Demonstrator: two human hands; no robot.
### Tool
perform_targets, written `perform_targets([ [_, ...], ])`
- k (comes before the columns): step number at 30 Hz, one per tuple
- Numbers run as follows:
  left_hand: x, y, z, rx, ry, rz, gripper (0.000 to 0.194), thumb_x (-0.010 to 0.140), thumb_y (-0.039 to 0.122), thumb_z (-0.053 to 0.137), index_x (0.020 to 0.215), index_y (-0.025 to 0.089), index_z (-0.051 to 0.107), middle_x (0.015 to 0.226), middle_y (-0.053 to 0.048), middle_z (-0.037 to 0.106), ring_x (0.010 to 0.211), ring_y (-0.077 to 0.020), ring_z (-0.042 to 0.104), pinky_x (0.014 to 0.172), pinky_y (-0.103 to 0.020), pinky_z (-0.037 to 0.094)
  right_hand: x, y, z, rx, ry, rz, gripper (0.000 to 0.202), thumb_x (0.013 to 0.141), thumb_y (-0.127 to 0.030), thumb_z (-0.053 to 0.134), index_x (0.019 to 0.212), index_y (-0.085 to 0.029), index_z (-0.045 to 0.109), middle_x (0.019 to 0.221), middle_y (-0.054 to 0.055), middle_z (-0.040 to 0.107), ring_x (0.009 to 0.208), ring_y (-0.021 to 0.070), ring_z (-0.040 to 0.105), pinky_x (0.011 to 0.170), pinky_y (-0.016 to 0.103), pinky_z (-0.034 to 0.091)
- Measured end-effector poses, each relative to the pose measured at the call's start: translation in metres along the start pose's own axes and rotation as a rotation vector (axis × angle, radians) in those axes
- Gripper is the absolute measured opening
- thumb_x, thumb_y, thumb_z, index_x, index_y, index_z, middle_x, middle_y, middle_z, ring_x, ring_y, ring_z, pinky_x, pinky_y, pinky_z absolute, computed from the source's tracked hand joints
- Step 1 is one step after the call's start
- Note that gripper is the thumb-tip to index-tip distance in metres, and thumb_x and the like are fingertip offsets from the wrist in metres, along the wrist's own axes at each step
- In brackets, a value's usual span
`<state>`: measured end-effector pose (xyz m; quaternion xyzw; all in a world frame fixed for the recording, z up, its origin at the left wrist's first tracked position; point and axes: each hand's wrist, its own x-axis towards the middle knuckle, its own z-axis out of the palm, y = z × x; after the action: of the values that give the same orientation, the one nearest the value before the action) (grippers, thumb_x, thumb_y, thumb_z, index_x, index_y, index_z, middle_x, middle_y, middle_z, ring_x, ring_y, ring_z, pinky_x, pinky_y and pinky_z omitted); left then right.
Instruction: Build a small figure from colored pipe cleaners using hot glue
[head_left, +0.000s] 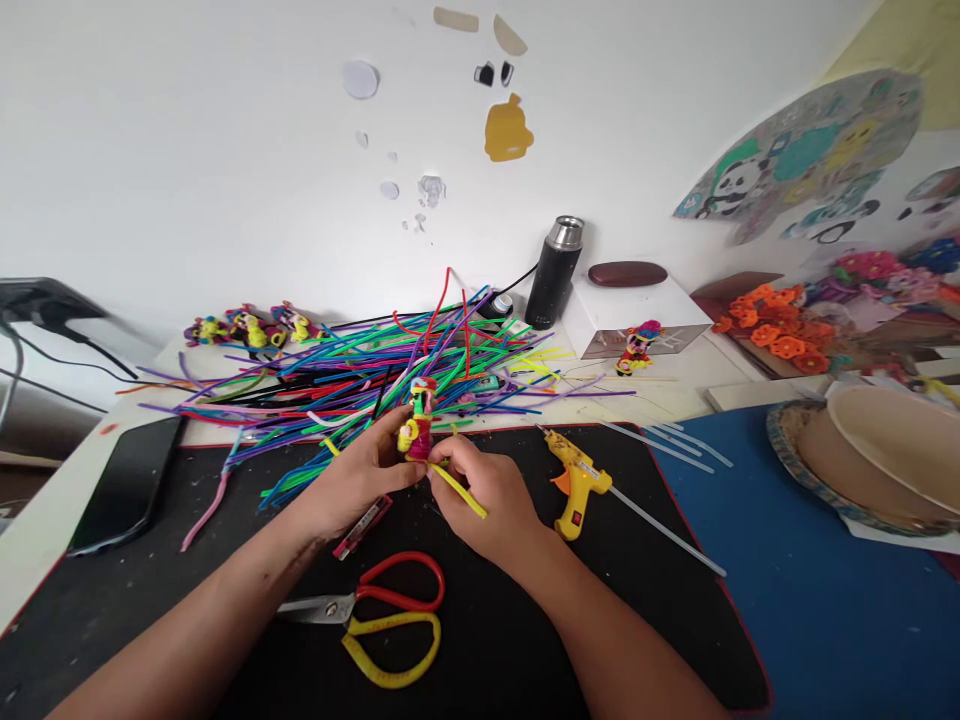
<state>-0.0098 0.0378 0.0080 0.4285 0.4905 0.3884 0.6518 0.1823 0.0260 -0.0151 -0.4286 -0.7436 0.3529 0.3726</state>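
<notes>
Between my hands, above the black mat (495, 620), is a small pipe-cleaner figure (418, 420) in dark red, yellow and green, held upright. The fingers and thumb of my left hand (360, 470) are closed around its left side and base. My right hand (487, 495) pinches a yellow pipe cleaner (463, 492) close against the figure's lower right; its end sticks out over the fingers. Scissors (375, 615) with one red and one yellow handle lie on the mat below. A small pink packet (363, 528) lies near my left wrist, partly covered.
A heap of coloured pipe cleaners (360, 370) spreads behind the hands. To the right are a yellow glue gun (577, 485) and clear glue sticks (682, 445). A black flask (555, 272), a white box (637, 310) and similar figures (255, 325) stand along the wall. A phone (127, 485) lies left.
</notes>
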Motion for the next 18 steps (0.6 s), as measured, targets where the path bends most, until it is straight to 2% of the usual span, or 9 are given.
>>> perform_targets([
  [4, 0.001, 0.001, 0.003, -0.031, 0.003, -0.014, 0.082, 0.063, 0.025, 0.094, 0.138, 0.023, 0.062, 0.111, -0.004, 0.076, 0.100, -0.0245, 0.068, 0.085, -0.030, 0.051, 0.000, 0.003, 0.001, 0.016, 0.030, -0.004, 0.009, 0.094, -0.024, 0.058, 0.099, -0.024, 0.066, 0.067, -0.003, 0.067, 0.057, 0.0161, 0.060, 0.059, 0.026, 0.036],
  [9, 0.001, 0.005, 0.001, -0.110, -0.025, -0.049, 0.090, 0.066, 0.025, 0.096, 0.147, 0.026, 0.056, 0.113, -0.004, 0.074, 0.110, -0.0253, 0.068, 0.093, -0.031, 0.051, 0.002, 0.002, 0.001, 0.118, 0.069, 0.043, 0.007, 0.095, -0.027, 0.060, 0.097, -0.024, 0.065, 0.068, -0.004, 0.064, 0.059, 0.0153, 0.059, 0.060, 0.025, 0.038],
  [14, 0.001, 0.006, -0.008, -0.215, -0.158, 0.007, 0.059, 0.075, 0.023, 0.090, 0.130, 0.023, 0.069, 0.106, -0.005, 0.072, 0.087, -0.0184, 0.066, 0.074, -0.026, 0.055, 0.007, 0.000, -0.003, 0.303, 0.071, 0.142, 0.009, 0.094, -0.031, 0.064, 0.091, -0.023, 0.063, 0.067, -0.004, 0.061, 0.056, 0.0135, 0.054, 0.054, 0.024, 0.036],
  [18, 0.001, 0.006, -0.013, -0.315, -0.176, 0.009, 0.048, 0.080, 0.017, 0.084, 0.126, 0.024, 0.073, 0.120, -0.009, 0.073, 0.101, -0.0238, 0.069, 0.083, -0.033, 0.060, 0.009, 0.001, -0.004, 0.502, 0.075, 0.229, 0.016, 0.092, -0.038, 0.069, 0.091, -0.023, 0.063, 0.065, -0.006, 0.056, 0.051, 0.0118, 0.047, 0.050, 0.024, 0.034],
])
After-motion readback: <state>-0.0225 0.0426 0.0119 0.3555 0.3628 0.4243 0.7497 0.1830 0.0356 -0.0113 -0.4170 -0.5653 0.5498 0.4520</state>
